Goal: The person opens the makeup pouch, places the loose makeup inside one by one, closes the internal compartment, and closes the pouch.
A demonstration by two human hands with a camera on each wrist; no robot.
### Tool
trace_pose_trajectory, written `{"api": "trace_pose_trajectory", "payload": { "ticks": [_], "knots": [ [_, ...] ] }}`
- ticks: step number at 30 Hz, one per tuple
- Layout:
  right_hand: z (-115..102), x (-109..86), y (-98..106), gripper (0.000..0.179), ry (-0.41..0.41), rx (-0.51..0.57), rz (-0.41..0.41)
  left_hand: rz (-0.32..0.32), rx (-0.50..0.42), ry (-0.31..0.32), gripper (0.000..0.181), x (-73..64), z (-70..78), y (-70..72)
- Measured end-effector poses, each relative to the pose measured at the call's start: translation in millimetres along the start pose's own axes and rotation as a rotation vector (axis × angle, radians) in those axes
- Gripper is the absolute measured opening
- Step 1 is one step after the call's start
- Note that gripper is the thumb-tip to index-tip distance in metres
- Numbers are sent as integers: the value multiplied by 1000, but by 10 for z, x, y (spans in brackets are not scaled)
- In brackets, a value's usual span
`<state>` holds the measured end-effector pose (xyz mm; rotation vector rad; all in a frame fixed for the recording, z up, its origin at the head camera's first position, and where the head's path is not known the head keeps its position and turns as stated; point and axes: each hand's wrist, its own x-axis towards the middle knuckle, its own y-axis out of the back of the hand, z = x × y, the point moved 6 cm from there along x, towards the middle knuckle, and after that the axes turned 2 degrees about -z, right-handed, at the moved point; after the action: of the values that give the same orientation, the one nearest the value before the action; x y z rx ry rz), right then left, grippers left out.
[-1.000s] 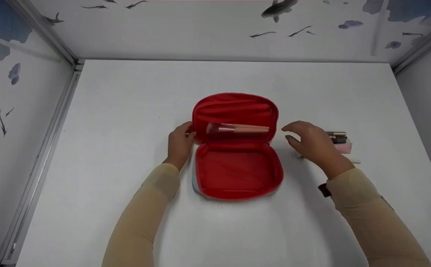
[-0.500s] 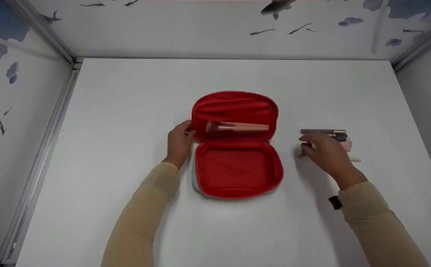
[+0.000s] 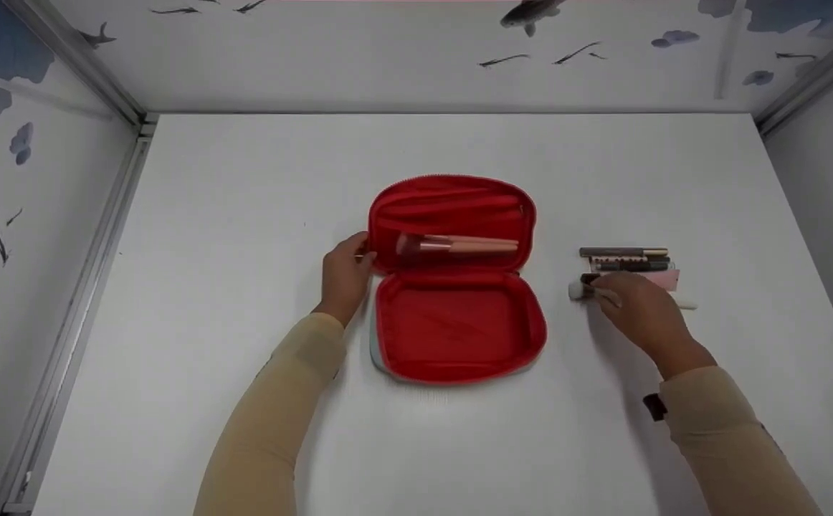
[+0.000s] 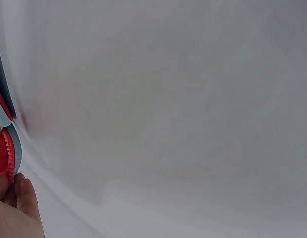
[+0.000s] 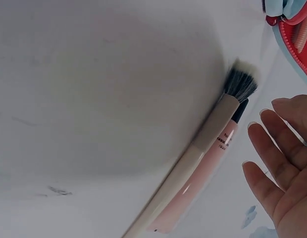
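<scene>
I see the zip case with red lining and a pale blue-grey outside (image 3: 459,326) open on the white worktop (image 3: 244,215), its lid's left edge pinched by the left grip (image 3: 345,279). Two pink-handled makeup brushes (image 3: 470,246) already lie in the lid; the lower compartment shows only lining. The right grip (image 3: 642,312) is loose, fingers parted beside a cream-handled brush with dark, pale-tipped bristles (image 5: 190,158) and a black-capped pink tube (image 5: 205,166), grasping neither that I can see. I judge the work part done: these, plus a slim dark gold-ended stick (image 3: 621,252), remain outside.
</scene>
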<state>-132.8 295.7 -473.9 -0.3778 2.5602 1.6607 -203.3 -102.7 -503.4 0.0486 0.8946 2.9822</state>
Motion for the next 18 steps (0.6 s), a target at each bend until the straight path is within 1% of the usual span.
{"api": "trace_pose_trajectory", "payload": {
  "ticks": [5,8,13,18],
  "knots": [
    [78,-26,-18,24,24,-26,15,6,17,8,31,0,-3,1],
    [118,-49,-24,25,29,-49,17,-1,29,17,32,0,-8,-5],
    [171,-63,-60,30,-5,-77,-27,-8,24,31,31,-2,-14,-7],
    [215,-64,-82,27,-28,-70,-52,-1,10,15,30,-6,-5,-4]
  ]
}}
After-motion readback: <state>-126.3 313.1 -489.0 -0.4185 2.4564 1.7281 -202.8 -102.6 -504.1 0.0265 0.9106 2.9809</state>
